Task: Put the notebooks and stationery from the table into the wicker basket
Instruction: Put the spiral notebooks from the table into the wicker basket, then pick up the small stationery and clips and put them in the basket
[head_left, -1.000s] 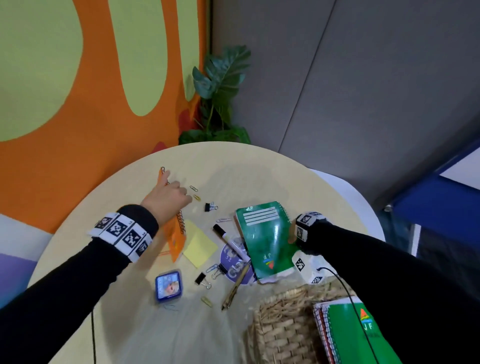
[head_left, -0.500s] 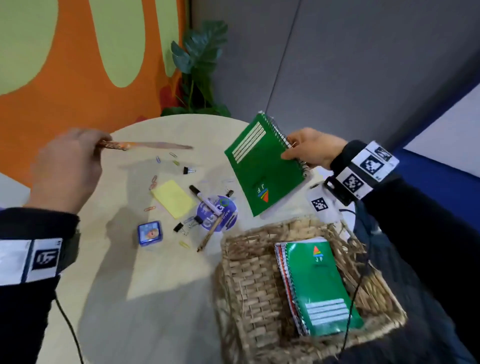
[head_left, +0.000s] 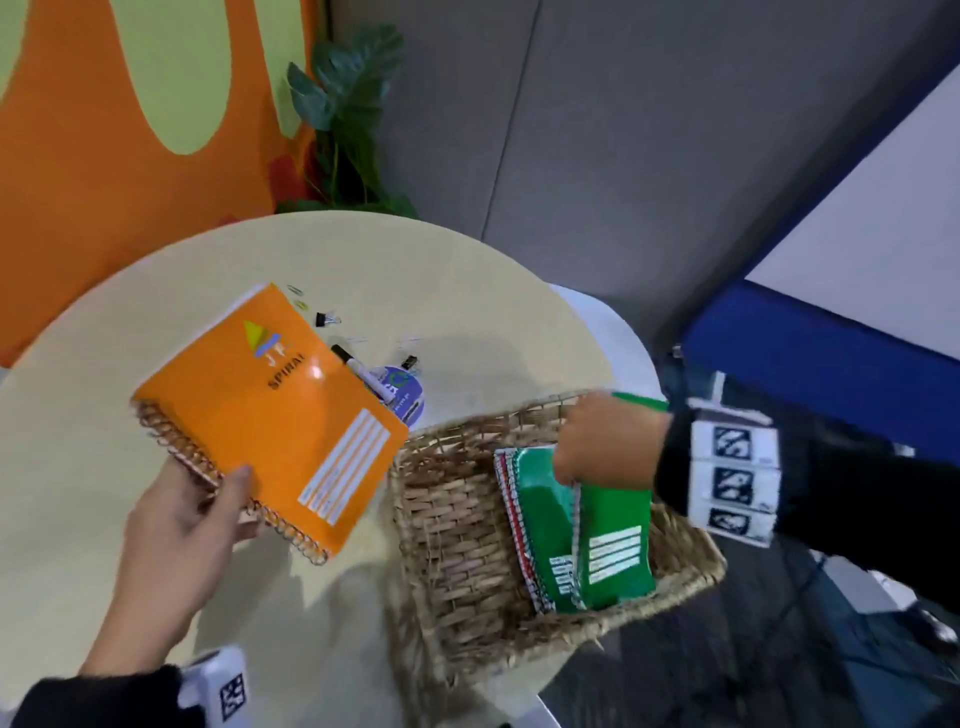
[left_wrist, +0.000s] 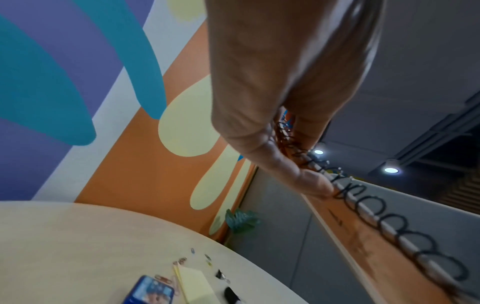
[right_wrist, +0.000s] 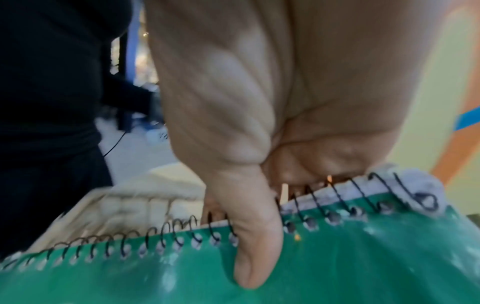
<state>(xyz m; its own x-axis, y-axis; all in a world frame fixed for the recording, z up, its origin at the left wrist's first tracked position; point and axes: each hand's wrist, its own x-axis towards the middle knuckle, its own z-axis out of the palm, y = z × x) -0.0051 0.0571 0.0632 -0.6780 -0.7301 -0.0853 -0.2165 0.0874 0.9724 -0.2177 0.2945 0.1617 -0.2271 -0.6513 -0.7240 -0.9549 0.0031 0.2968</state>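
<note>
My left hand (head_left: 208, 499) grips an orange spiral notebook (head_left: 275, 415) by its wire spine, holding it tilted above the round table (head_left: 467, 322), left of the wicker basket (head_left: 457, 545). In the left wrist view that hand (left_wrist: 291, 164) pinches the orange notebook's (left_wrist: 363, 236) coil. My right hand (head_left: 597, 441) is inside the basket, gripping a green spiral notebook (head_left: 615, 540) at its spine, over other green notebooks (head_left: 540, 519) lying there. The right wrist view shows that hand (right_wrist: 254, 216) with its thumb over the green notebook's (right_wrist: 337, 257) cover.
On the table lie a black marker (head_left: 358, 371), a round blue sticker (head_left: 402, 389), binder clips (head_left: 326, 318), paper clips, a yellow sticky pad (left_wrist: 192, 283) and a small blue case (left_wrist: 149, 290). A potted plant (head_left: 348, 114) stands behind the table.
My right hand has carried the green notebook from above the table down into the basket. My left hand has brought the orange notebook nearer and toward the basket.
</note>
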